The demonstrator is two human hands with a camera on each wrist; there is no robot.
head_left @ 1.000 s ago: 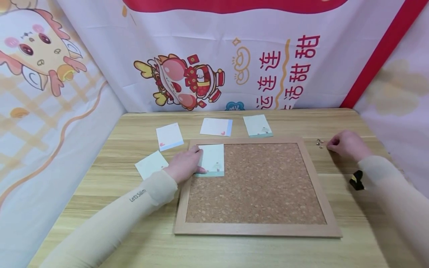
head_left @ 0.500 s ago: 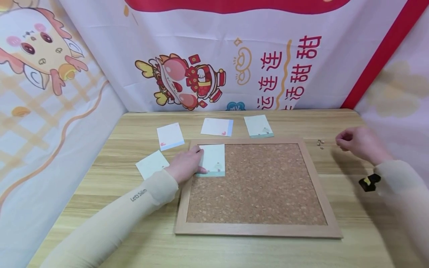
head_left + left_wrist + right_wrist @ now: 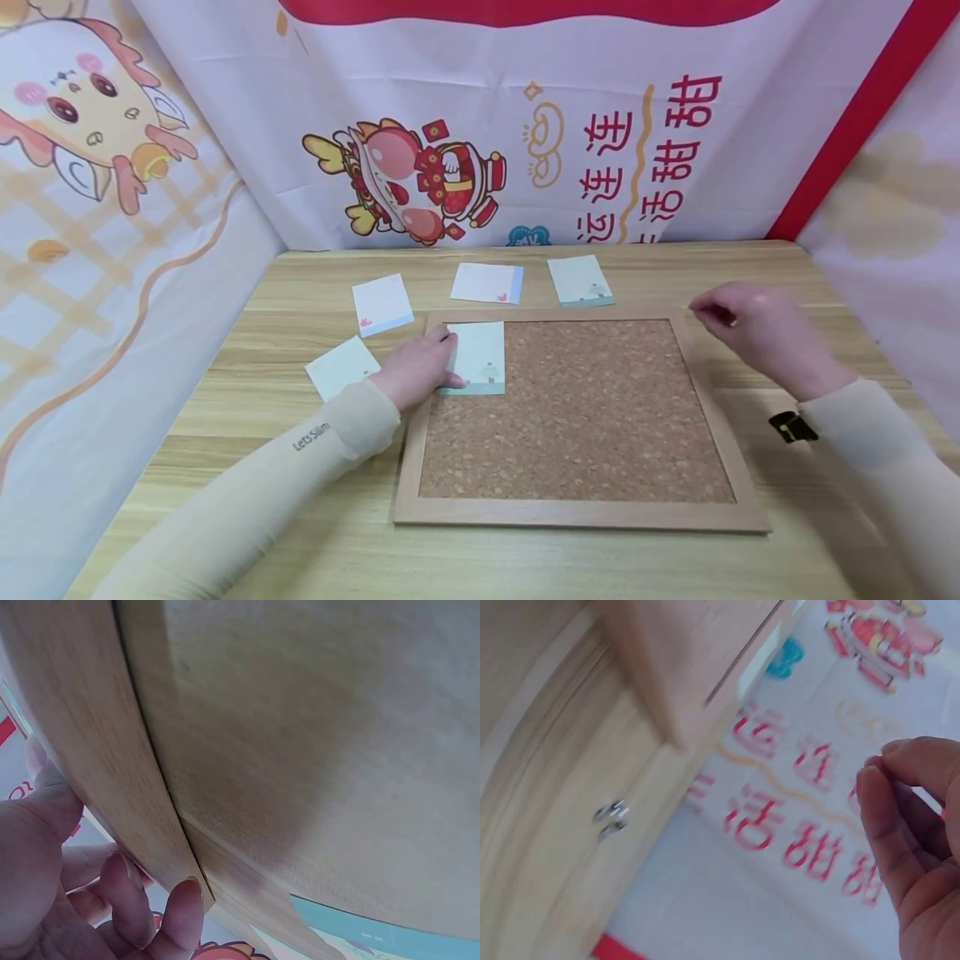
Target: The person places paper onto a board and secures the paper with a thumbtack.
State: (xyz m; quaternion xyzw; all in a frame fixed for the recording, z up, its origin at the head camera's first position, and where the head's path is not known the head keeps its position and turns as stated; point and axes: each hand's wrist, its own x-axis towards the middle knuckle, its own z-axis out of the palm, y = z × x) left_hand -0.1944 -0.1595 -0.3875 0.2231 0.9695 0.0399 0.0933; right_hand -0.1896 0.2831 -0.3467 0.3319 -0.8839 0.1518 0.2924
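My left hand (image 3: 416, 367) lies over the left edge of a pale green note (image 3: 480, 358), thumb and forefinger pressing it to the upper left of a cork board (image 3: 585, 417). In the left wrist view, its other fingers (image 3: 184, 904) bend against the wooden frame (image 3: 112, 727). My right hand (image 3: 757, 333) is raised by the board's upper right corner. Its thumb and forefinger pinch together on a tiny thing, apparently a thumbtack, mostly hidden by the fingertips (image 3: 877, 787). Several small metal thumbtacks (image 3: 611, 817) lie on the table in the right wrist view.
Behind the board lie a white note (image 3: 382, 304), another white note (image 3: 486, 283) and a green note (image 3: 581, 281). A further green note (image 3: 341, 367) is partly under my left sleeve. Printed cloth (image 3: 465, 75) walls the wooden table (image 3: 300, 542) at its back and sides.
My right hand first drew back rightward from the small thumbtacks, then came left to the board's upper right corner, hiding them in the head view. My left hand and its note stayed put.
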